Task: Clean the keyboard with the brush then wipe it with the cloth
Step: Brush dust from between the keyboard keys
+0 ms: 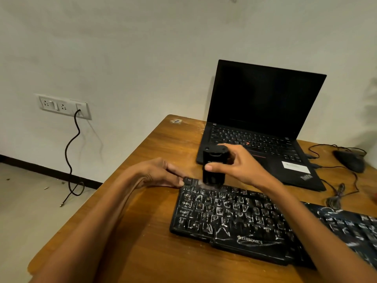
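On the wooden bench (153,231) by a white wall (122,48) lies the dusty keyboard (234,217), flat and stiff. The right hand (240,166) curls its fingers round the body of the stubby brush (214,172), probably light, bristles on the top-left keys. The left hand (161,172) steadies that corner with nearly straight fingers.

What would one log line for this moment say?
stage: brushing | right hand: grips brush on keyboard top row | left hand: touches keyboard corner
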